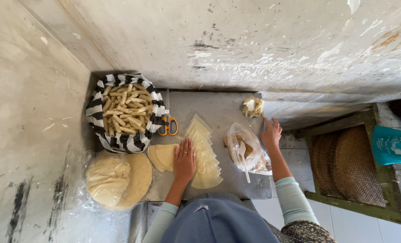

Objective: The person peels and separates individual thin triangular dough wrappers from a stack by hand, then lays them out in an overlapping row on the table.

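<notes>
Left hand (184, 161) flat on fanned wrappers (204, 155), right hand (271, 133) at table edge (268, 191).

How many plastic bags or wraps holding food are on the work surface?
2. One clear bag with brown filling and a white spoon lies beside the right hand; one clear wrap holds round wrappers at lower left. More may be hidden.

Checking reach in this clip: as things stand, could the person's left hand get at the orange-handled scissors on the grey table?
Probably yes. The left hand lies flat on the fanned pale dough wrappers, and the orange-handled scissors lie just beyond its fingertips on bare grey table, with nothing between.
</notes>
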